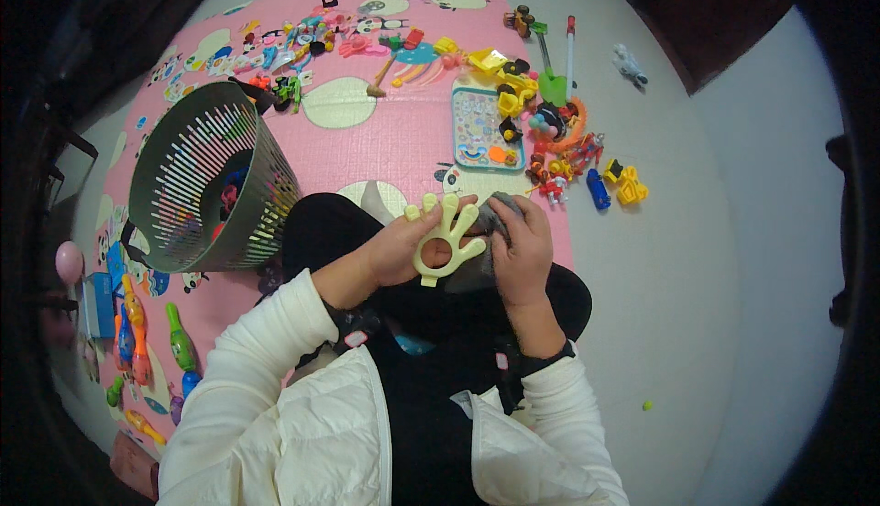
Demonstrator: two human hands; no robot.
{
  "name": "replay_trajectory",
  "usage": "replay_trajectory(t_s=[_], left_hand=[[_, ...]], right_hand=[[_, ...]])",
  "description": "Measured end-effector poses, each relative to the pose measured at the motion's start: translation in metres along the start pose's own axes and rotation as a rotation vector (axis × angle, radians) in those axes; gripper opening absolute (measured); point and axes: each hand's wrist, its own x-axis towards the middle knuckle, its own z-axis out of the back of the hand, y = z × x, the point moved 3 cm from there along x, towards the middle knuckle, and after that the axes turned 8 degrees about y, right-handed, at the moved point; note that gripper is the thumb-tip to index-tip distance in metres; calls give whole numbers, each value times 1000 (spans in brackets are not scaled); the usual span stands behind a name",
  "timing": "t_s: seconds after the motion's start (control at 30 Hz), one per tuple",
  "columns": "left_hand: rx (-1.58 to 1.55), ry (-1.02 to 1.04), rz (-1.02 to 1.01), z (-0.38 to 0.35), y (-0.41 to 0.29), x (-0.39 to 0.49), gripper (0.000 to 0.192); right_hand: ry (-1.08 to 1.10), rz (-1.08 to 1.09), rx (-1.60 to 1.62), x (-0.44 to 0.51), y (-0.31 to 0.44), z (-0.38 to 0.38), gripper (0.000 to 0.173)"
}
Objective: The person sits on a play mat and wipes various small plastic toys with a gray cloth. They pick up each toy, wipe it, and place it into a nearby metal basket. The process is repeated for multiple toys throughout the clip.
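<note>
My left hand [402,248] grips a pale yellow plastic hand-shaped toy [450,231] with a round hole in its palm. The toy stands upright over my lap, its fingers pointing up. Just right of it, my right hand [522,245] is closed on a crumpled grey cloth [500,214], which lies close behind the toy's fingers. Whether the cloth touches the toy cannot be told. Beyond my hands, a blue-rimmed tray [489,168] with a patterned surface lies on the pink play mat [405,138].
A green slotted plastic basket [275,162] holding toys stands at the left. Toy bowling pins [180,337] lie near it. A green toy shovel [552,86], yellow toy vehicle parts [515,90] and a blue toy car [598,190] lie at the right. A toy hammer [380,80] lies ahead.
</note>
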Motion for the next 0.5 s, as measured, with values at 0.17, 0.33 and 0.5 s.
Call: replay_trajectory(t_s=[0.17, 0.33, 0.5], left_hand=[[1, -53, 29, 4, -3, 3, 57], [80, -179, 170, 11, -1, -4, 46], [270, -256, 169, 5, -16, -15, 46]], right_hand=[[-56, 52, 54, -8, 8, 1, 45], [-87, 77, 119, -13, 11, -4, 51], [-77, 221, 93, -11, 14, -5, 45]])
